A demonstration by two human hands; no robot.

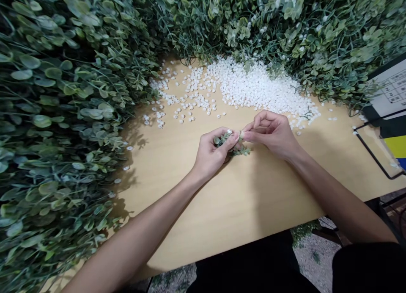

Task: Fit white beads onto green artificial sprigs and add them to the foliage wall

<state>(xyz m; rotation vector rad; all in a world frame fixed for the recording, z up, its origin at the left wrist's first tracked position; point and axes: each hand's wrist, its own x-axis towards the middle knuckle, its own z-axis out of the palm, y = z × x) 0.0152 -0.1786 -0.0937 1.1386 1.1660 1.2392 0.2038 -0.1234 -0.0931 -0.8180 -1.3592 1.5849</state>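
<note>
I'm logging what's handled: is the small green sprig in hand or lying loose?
In hand: the green sprig is gripped in the left hand, its leaves showing on both sides of the thumb.

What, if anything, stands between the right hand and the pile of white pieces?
Nothing visible: the pile of white pieces lies just beyond the right hand; greenery overhangs its far side. The left hand holds the sprig.

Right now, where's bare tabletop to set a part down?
Open: the tabletop between the left forearm and right forearm, from the left hand, right hand and green sprig to the near edge. Also: between right forearm and black wire frame; between left forearm and left foliage. Crowded: the far side, where white pieces pile against the far foliage.
</note>
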